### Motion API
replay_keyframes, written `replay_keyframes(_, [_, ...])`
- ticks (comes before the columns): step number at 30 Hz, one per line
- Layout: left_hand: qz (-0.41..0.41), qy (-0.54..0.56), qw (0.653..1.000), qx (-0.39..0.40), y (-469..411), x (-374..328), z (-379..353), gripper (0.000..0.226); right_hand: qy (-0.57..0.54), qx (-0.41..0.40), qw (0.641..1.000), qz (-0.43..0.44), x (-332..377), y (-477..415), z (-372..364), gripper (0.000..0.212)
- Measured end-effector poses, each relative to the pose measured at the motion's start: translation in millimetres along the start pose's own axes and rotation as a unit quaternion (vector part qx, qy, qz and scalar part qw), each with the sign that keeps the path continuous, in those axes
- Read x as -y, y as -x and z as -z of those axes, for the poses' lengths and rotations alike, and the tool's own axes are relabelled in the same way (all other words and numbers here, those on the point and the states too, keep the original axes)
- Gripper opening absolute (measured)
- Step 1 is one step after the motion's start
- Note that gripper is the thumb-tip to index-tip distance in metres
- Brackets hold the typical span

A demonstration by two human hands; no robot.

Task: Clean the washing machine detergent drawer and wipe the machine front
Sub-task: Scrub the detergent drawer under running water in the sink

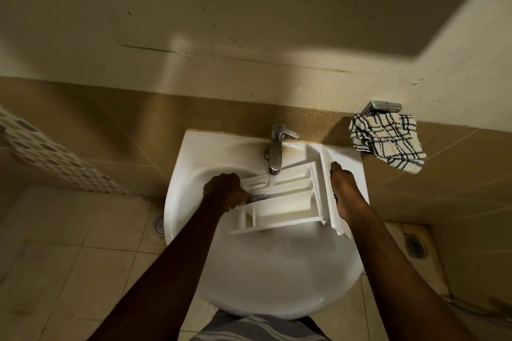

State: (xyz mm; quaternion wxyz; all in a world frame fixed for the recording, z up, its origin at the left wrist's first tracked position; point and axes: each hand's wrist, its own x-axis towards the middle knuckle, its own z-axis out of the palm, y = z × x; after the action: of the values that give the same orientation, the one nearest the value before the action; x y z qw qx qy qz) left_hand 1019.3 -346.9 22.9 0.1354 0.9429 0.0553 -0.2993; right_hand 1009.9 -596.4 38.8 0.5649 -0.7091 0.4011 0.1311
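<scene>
The white detergent drawer (pixel 288 202) lies across the white sink (pixel 260 279), compartments up, with its front panel at the right. Water runs from the chrome tap (pixel 275 147) into the drawer's back compartments. My left hand (pixel 225 191) is closed over the drawer's left end; whether it also holds something small there I cannot tell. My right hand (pixel 343 191) grips the drawer's front panel from the right side. A black-and-white checked cloth (pixel 388 141) hangs from a metal holder (pixel 383 107) on the wall to the right of the sink.
Beige tiled wall runs behind the sink, with a ledge above it. The floor is pale tile with a round drain (pixel 414 246) at the right and another drain (pixel 160 225) at the left. A patterned curtain (pixel 50 152) hangs at the far left.
</scene>
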Motion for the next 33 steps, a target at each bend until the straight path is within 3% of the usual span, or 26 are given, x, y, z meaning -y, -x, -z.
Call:
replay_keyframes(2, [-0.031, -0.071, 0.993, -0.085, 4, -10, 7, 0.027, 0.001, -0.001, 1.0, -0.002, 2, -1, 0, 0.052])
replay_keyframes(3, [-0.047, -0.057, 0.993, -0.094, 6, -17, 9, 0.027, 0.004, -0.005, 1.0, -0.003, 3, 0, -1, 0.05])
replay_keyframes(4, [-0.059, -0.02, 0.995, -0.082, 7, -25, 9, 0.027, 0.007, -0.006, 1.0, -0.001, 4, 0, -2, 0.048])
replay_keyframes(6, [-0.066, 0.17, 0.983, -0.013, 4, -37, 2, 0.024, 0.007, -0.007, 1.0, 0.004, 4, 2, -4, 0.049])
replay_keyframes(8, [-0.03, 0.405, 0.91, 0.083, 5, -47, -5, 0.016, 0.009, -0.006, 1.0, 0.003, 4, 4, -7, 0.05])
replay_keyframes(10, [-0.002, 0.529, 0.836, 0.144, 8, -55, -6, 0.018, 0.007, -0.006, 1.0, 0.003, 5, 5, -8, 0.048])
replay_keyframes(11, [0.011, 0.558, 0.816, 0.151, 9, -58, -5, 0.019, 0.004, -0.005, 1.0, 0.003, 6, 5, -8, 0.048])
replay_keyframes(15, [0.036, 0.583, 0.798, 0.149, 12, -50, -7, 0.022, 0.002, -0.002, 1.0, 0.003, 8, 9, -7, 0.05])
replay_keyframes(17, [0.027, 0.578, 0.81, 0.093, 11, -36, -12, 0.005, 0.001, -0.004, 1.0, 0.004, 8, 11, -6, 0.049])
replay_keyframes(19, [-0.006, 0.521, 0.854, -0.016, 8, -24, -16, 0.015, -0.001, -0.004, 1.0, 0.007, 8, 12, -5, 0.046])
replay_keyframes(21, [-0.085, 0.373, 0.911, -0.154, 9, -20, -18, 0.013, -0.003, -0.006, 1.0, 0.009, 4, 14, -4, 0.046])
replay_keyframes(22, [-0.131, 0.31, 0.92, -0.202, 13, -22, -18, 0.013, -0.005, -0.009, 1.0, 0.008, 2, 15, -3, 0.046])
replay_keyframes(24, [-0.207, 0.254, 0.905, -0.272, 21, -30, -19, 0.019, -0.01, -0.014, 1.0, 0.007, -2, 18, -3, 0.046])
replay_keyframes(29, [-0.338, 0.162, 0.822, -0.429, 21, -65, -5, 0.023, -0.013, -0.034, 0.999, 0.009, -7, 29, -3, 0.046])
replay_keyframes(33, [-0.41, 0.023, 0.825, -0.389, -4, -88, 14, 0.036, -0.016, -0.051, 0.998, 0.018, -10, 38, -2, 0.045])
